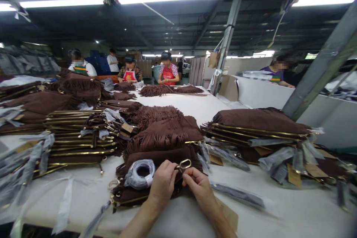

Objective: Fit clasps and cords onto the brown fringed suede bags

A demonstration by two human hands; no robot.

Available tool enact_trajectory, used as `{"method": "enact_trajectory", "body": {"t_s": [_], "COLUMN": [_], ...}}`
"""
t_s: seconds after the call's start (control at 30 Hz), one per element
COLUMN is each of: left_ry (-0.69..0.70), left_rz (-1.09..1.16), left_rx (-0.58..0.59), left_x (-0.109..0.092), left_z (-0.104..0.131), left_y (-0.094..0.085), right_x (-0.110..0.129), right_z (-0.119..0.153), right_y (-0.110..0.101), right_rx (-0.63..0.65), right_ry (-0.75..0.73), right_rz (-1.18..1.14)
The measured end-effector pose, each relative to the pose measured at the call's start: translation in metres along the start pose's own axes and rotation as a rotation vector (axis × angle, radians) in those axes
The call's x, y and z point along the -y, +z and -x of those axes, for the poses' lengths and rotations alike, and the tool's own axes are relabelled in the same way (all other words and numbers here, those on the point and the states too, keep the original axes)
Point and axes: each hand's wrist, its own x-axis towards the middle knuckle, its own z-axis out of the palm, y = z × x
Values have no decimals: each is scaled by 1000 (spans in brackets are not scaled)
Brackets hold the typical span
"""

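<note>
Both hands low centre | left hand [162, 183] and right hand [198, 185] pinch gold clasp [184, 164] | brown suede bag [156, 178] beneath | grey tape roll [140, 173] left of them

a gold clasp [184, 164] is seen between the left hand [162, 183] and the right hand [198, 185]. beneath them, a dark brown suede bag [156, 156] is shown. just left of the left hand, a pale grey-white wrapped strap [140, 173] is seen. beyond, brown fringed bags [164, 130] with gold edging are stacked on a white table [292, 212].
</note>
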Motion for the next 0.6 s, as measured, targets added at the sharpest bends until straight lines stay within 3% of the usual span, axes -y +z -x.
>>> {"method": "enact_trajectory", "body": {"t_s": [0.23,0.4,0.47,0.6], "left_ry": [17,-198,-325,-470], "left_rz": [130,269,350,466], "left_rx": [28,-83,-127,-214], "left_x": [-14,-23,-22,-17], "left_z": [6,-4,-12,-25], "left_y": [-1,5,8,12], "right_x": [-6,-2,-5,-17], "right_z": [-3,1,7,22], "right_y": [3,5,2,-10], "right_rx": [8,3,-57,-315], "right_ry": [-36,-120,-129,-192], "right_rz": [-60,-27,46,278]}}
